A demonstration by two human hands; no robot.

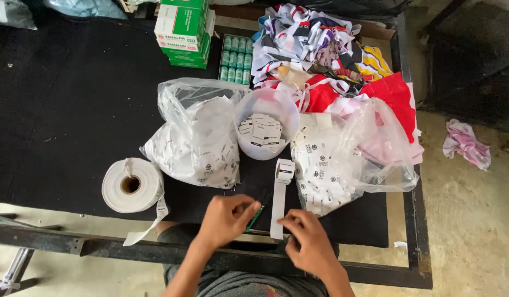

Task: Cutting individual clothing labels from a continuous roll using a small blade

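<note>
My left hand (227,219) is closed around a small green-handled tool (255,217) at the table's near edge. My right hand (307,236) pinches the lower end of a white label strip (277,212). The strip runs up to a small roll of labels (285,170) standing just beyond my hands. Past that roll stands a clear plastic tub (268,107) holding several cut white labels. Clear plastic bags of white labels lie on both sides of the tub, one to the left (196,140) and one to the right (342,162).
A large white ribbon roll (132,185) lies at the left on the black table (67,110), its tail hanging over the edge. Green boxes (184,32), small green spools (236,59) and a heap of coloured fabric (331,55) fill the back. A cloth (466,144) lies on the floor.
</note>
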